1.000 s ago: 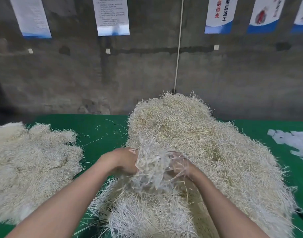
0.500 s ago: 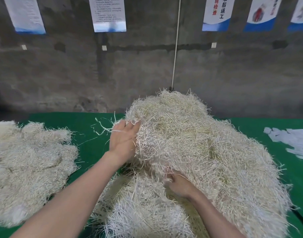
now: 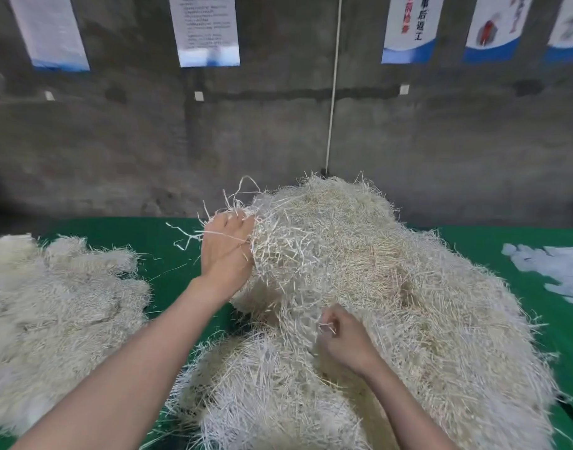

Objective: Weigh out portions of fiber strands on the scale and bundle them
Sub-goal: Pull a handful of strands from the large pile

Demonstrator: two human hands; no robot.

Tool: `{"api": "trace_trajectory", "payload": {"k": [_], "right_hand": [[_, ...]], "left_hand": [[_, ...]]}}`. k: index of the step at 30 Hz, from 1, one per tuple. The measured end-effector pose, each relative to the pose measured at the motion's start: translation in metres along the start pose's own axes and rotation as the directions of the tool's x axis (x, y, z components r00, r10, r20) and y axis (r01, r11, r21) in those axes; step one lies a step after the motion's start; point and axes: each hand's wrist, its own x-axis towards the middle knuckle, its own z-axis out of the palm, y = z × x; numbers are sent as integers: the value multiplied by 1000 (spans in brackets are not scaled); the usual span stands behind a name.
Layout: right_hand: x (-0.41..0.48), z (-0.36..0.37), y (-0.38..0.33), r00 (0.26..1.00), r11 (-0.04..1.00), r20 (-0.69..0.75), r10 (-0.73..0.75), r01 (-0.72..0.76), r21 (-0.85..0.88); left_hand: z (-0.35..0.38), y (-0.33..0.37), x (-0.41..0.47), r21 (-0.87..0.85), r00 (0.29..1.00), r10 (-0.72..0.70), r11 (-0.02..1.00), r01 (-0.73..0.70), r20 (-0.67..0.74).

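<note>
**A:** How far along is the weighing?

**B:** Barely started, I'd judge. No scale shows anywhere, and nothing bundled either. The big heap of fiber strands (image 3: 392, 271) sits loose on the green counter (image 3: 162, 241), rising right under and beyond both sets of fingers. A flatter pile (image 3: 58, 313) lies well to the left of them and white scraps (image 3: 551, 271) far to the right.

**A:** And the hands?

**B:** The left hand (image 3: 228, 246) is laid on the heap's upper left flank, fingertips buried in strands, so I cannot tell whether they close on a tuft. The right hand (image 3: 345, 341) is lower and nearer, its fingers curled and pinching a few strands at the heap's front.

**A:** Any change from a second ago?

**B:** Yes. Then both hands were close together around one clump at the front. Now they are well apart, the left one gone up the flank, and loose strands stick out above its fingers.
</note>
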Motion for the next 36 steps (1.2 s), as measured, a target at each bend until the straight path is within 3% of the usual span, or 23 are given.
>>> {"api": "trace_trajectory", "payload": {"k": [2, 4, 6, 7, 8, 9, 11, 12, 13, 14, 15, 16, 17, 18, 19, 20, 21, 23, 25, 27, 30, 34, 36], "right_hand": [[5, -15, -25, 991, 994, -103, -86, 92, 62], [9, -22, -47, 993, 982, 33, -113, 106, 155], [14, -19, -64, 971, 985, 209, -119, 88, 148], [18, -15, -68, 963, 981, 229, -144, 109, 158], [21, -9, -71, 961, 971, 225, -160, 112, 212], [22, -3, -76, 969, 952, 213, -127, 60, 299], [22, 7, -83, 977, 894, 211, 9, -103, 436], [22, 12, -84, 978, 885, 200, 51, -137, 445], [21, 17, -86, 985, 905, 165, 58, -122, 409], [20, 22, -89, 993, 944, 111, 27, -62, 323], [18, 28, -94, 998, 975, 64, -20, 5, 222], [18, 36, -99, 996, 990, 33, -77, 73, 121], [16, 43, -102, 991, 991, 27, -129, 128, 42], [16, 49, -102, 984, 984, 27, -174, 174, -22], [16, 52, -100, 976, 973, 29, -217, 219, -69], [15, 53, -96, 967, 963, 41, -252, 254, -94], [16, 51, -88, 964, 960, 58, -261, 266, -92], [20, 47, -63, 980, 977, 64, -189, 194, -92], [27, 45, -40, 996, 986, 38, -81, 86, -142], [32, 45, -22, 1000, 988, 24, -15, 19, -156], [32, 40, 2, 998, 976, 29, 47, -40, -216], [27, 36, 33, 991, 945, 59, 120, -96, -312], [32, 35, 36, 992, 943, 59, 112, -88, -320]], "left_hand": [[-1, 3, -6, -75, 999, -39, 996, 41, 22], [-11, 9, -10, -218, 993, -101, 970, 110, 55], [-27, 20, -16, -320, 940, -193, 904, 282, 283], [-34, 25, -19, -351, 871, -217, 851, 389, 440], [-37, 28, -17, -423, 853, -209, 796, 433, 479], [-44, 28, -12, -541, 831, -242, 661, 520, 501], [-57, 26, -5, -751, 776, -350, 239, 615, 524], [-59, 23, -2, -787, 769, -324, 104, 608, 552], [-64, 23, 1, -793, 772, -210, -27, 609, 600], [-65, 26, -2, -775, 768, -101, -91, 626, 632], [-60, 30, -8, -755, 756, -8, -63, 653, 655], [-51, 36, -16, -742, 742, 1, 36, 670, 670], [-40, 41, -21, -733, 746, -62, 151, 664, 663], [-33, 48, -26, -741, 769, -158, 205, 639, 620], [-25, 51, -29, -774, 793, -261, 197, 602, 550], [-27, 49, -27, -809, 763, -358, 38, 587, 537], [-31, 43, -20, -801, 697, -409, -182, 571, 589], [-35, 29, -8, -609, 557, -292, -574, 548, 777], [-38, 19, -3, -475, 549, -167, -734, 485, 819], [-39, 18, -3, -395, 526, -103, -783, 480, 844], [-40, 16, -1, -347, 447, -89, -768, 538, 890], [-38, 11, 8, -410, 455, -137, -701, 583, 880], [-43, 12, 11, -364, 447, -83, -719, 592, 891]]}}
